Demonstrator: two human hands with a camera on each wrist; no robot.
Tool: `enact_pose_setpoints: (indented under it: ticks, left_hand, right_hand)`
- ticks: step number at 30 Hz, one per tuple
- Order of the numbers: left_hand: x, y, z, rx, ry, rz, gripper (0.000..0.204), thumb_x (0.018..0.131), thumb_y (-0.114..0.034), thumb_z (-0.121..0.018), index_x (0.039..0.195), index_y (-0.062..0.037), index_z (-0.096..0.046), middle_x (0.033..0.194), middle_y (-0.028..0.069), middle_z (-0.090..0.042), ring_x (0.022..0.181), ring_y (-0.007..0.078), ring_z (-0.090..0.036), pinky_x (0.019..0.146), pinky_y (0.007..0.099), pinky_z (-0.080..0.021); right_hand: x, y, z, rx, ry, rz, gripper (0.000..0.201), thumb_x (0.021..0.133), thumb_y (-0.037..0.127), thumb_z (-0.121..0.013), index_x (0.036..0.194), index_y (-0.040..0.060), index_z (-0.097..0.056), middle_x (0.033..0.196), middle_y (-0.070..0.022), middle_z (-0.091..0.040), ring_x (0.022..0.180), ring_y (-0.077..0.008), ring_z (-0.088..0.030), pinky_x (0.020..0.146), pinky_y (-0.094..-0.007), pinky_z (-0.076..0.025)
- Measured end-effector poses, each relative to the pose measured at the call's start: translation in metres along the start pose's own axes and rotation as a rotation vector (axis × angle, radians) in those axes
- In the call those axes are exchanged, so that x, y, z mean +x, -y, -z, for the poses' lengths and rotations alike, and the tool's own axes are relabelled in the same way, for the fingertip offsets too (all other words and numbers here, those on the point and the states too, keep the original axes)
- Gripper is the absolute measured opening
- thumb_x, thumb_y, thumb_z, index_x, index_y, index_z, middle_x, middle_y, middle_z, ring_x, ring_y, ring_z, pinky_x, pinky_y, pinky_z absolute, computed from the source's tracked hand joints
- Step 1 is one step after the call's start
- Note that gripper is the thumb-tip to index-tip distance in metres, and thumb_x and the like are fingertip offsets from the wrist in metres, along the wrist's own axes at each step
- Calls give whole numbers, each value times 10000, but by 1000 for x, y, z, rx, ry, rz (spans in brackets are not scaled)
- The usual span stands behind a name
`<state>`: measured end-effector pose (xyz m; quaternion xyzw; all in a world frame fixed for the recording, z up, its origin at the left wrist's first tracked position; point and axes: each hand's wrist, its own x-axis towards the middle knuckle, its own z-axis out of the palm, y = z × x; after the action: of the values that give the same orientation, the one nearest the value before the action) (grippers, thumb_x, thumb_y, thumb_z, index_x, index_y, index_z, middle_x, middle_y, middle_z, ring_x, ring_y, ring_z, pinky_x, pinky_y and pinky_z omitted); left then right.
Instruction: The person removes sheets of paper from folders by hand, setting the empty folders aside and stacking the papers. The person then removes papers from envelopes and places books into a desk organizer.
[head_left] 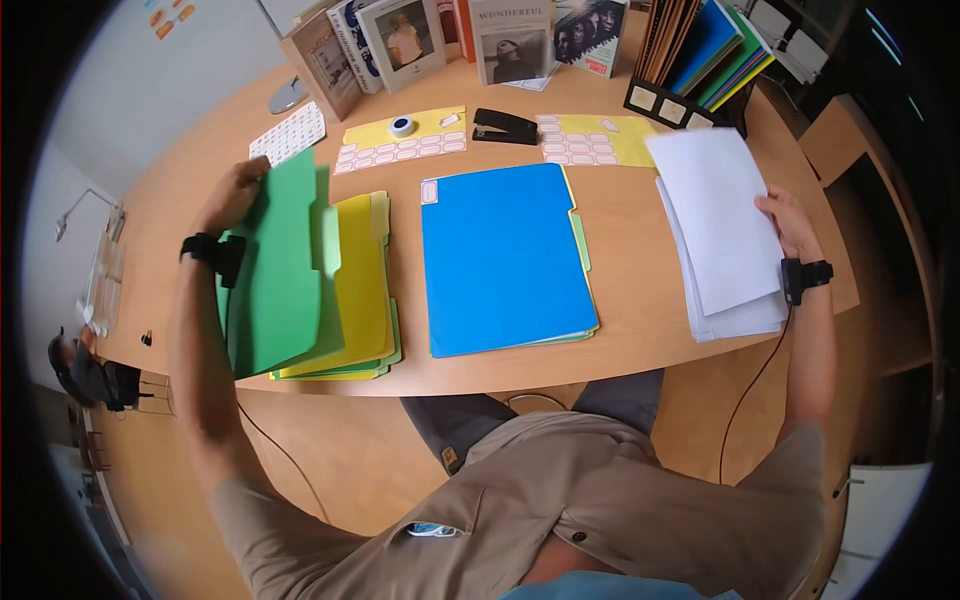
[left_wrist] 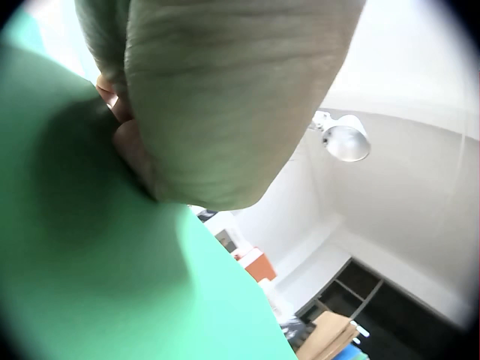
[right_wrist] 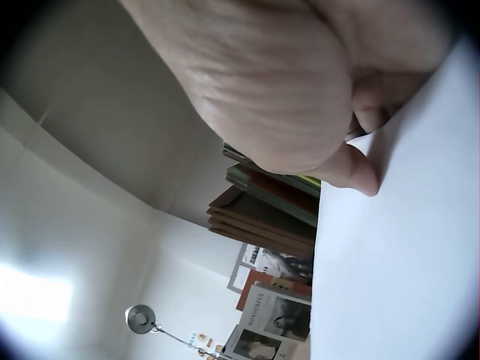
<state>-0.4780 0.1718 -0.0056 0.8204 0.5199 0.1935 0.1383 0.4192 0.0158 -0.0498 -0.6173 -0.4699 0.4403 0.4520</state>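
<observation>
My left hand [head_left: 235,196] grips the left edge of a green file folder [head_left: 275,270], which stands tilted up over a stack of yellow and green folders [head_left: 362,280]. In the left wrist view the green folder fills the lower left, beneath the palm. On the right, my right hand [head_left: 790,222] pinches the edge of white paper sheets [head_left: 715,220], raised at an angle above more white sheets [head_left: 708,325]. The thumb lies on the paper's face in the right wrist view. Between the hands lies a blue folder [head_left: 505,260] with a small label at its top left corner.
Behind the folders are two yellow sheets with label stickers [head_left: 400,150], a small white round object [head_left: 402,126] and a black stapler [head_left: 504,127]. Upright books [head_left: 515,45] line the back. A black organizer [head_left: 672,105] with folders stands back right; a white keyboard [head_left: 290,133] lies back left.
</observation>
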Motion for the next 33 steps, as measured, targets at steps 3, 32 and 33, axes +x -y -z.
enact_pose_setpoints:
  ticks: [3,32,33]
  left_hand:
    - [-8,-6,-33,89,64,140,303,858,81,-480,1092,-31,-637,944,154,-688,945,256,-664,838,414,-536]
    - [-8,-98,-106,211,-50,52,614,839,26,-680,1432,-79,-564,1189,174,-485,1180,390,-532,1070,477,-474]
    - [-6,-127,-102,118,-16,56,588,870,-33,-703,1440,-81,-567,1207,173,-488,1185,387,-543,1069,472,-480]
  right_hand:
    - [13,-40,26,-83,-19,-124,291,971,78,-647,1220,-57,-714,1070,-101,-769,897,-161,-717,848,-289,-571]
    - [-36,-36,7,-409,-166,-153,469,889,48,-759,1337,-52,-665,1157,-157,-763,1014,-222,-744,907,-335,-580]
    - [-42,-27,3,-579,-261,-204,579,856,109,-819,1393,-20,-644,1231,-173,-740,1086,-254,-730,951,-372,-569]
